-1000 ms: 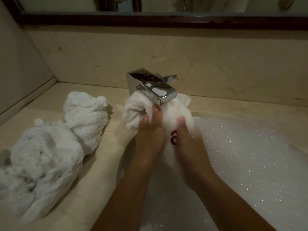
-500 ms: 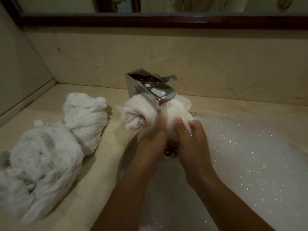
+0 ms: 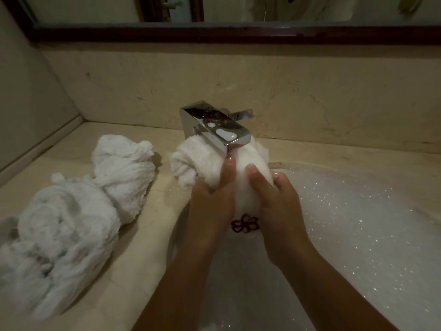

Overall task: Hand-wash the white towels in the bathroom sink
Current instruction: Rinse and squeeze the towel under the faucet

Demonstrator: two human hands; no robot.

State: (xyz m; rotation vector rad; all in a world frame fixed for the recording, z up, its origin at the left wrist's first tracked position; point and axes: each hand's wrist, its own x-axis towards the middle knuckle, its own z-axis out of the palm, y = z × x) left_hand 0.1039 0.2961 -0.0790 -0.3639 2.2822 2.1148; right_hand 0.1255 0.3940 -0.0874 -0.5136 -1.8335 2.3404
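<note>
- Both hands grip one white towel [image 3: 245, 180], bunched into a rounded lump, just under the spout of the tap [image 3: 214, 126].
- The left hand [image 3: 212, 199] has its fingers curled round the towel's left side, with the thumb laid up the front of the cloth.
- The right hand [image 3: 276, 204] mirrors it: thumb up the front, fingers wrapped round the right side.
- A dark red stitched flower [image 3: 245, 224] shows on the towel low between the two hands.
- The towel's upper part touches the underside of the tap; a rolled end bulges out to the left, over the sink's edge.
- The towel's lower part hangs into the sink [image 3: 177, 237], which is filled with white foam [image 3: 358, 223] glittering to the right of the hands.
- The tap is a square chrome block with a thin lever at its back pointing right.
- More twisted towels [image 3: 71, 218] lie in a heap on the beige stone worktop [image 3: 133, 259], left of the sink and apart from the hands.
- A dark wooden mirror frame [image 3: 238, 34] runs along the wall above.
</note>
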